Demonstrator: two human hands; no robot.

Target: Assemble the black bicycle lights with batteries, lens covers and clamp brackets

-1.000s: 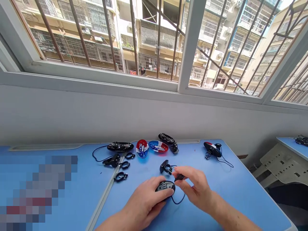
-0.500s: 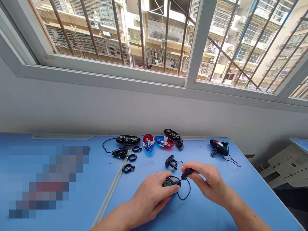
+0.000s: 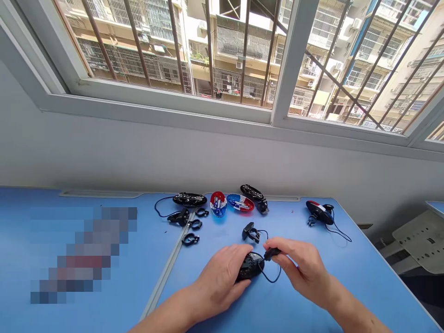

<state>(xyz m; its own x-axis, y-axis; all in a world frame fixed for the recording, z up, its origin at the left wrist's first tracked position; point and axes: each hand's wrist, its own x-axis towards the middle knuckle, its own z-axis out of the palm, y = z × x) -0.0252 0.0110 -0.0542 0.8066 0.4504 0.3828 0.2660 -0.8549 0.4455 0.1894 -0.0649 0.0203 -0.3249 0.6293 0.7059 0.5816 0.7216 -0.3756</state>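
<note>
My left hand [image 3: 227, 275] grips a black oval housing [image 3: 250, 266], like the body of a bicycle horn or light, holding it on the blue table. My right hand [image 3: 298, 263] pinches the short black handle of a small screwdriver [image 3: 271, 253]. Its tip meets the right end of the housing; my view does not show whether it sits in a screw. A thin black cable [image 3: 275, 280] loops out beside the housing. Just behind lies a black clamp bracket [image 3: 250, 232] with a cable attached.
Along the back of the table [image 3: 277, 314] lie a black oval unit [image 3: 189, 200], red-and-blue covers [image 3: 218, 204], another black unit [image 3: 251, 192] and several clamp rings [image 3: 190, 239]. At the right is a red-and-black unit [image 3: 319, 212] with its cable. Behind stands a wall under a barred window.
The housing has tilted, showing more of its glossy black side, and my left fingers have shifted round it. The screwdriver stays at its right end. The whole view has shifted slightly.
</note>
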